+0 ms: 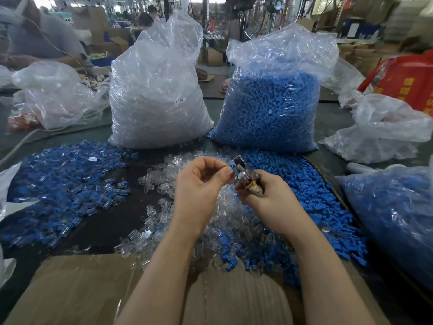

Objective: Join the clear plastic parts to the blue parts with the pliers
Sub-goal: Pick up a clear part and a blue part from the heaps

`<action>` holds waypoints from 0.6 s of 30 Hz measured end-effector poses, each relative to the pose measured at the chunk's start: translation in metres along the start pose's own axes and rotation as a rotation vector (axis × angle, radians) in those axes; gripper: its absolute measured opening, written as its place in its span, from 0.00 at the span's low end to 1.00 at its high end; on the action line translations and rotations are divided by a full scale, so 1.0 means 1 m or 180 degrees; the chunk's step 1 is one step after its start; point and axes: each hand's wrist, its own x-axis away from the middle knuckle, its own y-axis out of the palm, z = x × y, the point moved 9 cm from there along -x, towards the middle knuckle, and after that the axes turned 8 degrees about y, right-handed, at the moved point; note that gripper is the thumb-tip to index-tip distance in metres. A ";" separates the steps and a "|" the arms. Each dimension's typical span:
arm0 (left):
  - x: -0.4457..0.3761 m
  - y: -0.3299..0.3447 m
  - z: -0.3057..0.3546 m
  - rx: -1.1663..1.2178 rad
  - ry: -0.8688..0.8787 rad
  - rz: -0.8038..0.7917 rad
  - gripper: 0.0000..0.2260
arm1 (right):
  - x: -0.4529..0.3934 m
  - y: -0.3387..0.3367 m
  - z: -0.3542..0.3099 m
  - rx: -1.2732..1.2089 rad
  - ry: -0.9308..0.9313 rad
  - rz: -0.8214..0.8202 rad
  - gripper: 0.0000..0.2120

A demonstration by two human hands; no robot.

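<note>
While right hand (262, 195) grips pliers (243, 170); left hand (199, 184) pinches.

Hands (230, 184) with pliers (243, 171) over parts

Factory assembly floor. Beyond the hands (234, 191), bulk bags of clear parts (157, 90) and blue parts (269, 109) stand on the worktable (332, 118). Cartons (213, 57), a fan (277, 5) and seated workers (145, 19) farther back.
</note>
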 end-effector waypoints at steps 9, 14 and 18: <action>0.001 0.001 0.005 0.0160 0.0000 -0.0140 0.05 | 0.005 0.002 -0.008 -0.0088 -0.0111 -0.0144 0.09; 0.001 0.000 0.003 0.0183 -0.0035 -0.0169 0.05 | 0.004 0.002 -0.005 -0.0036 -0.0114 -0.0115 0.02; 0.002 -0.001 0.003 0.0180 -0.0072 -0.0175 0.04 | 0.005 0.003 -0.006 0.0073 -0.0137 -0.0046 0.01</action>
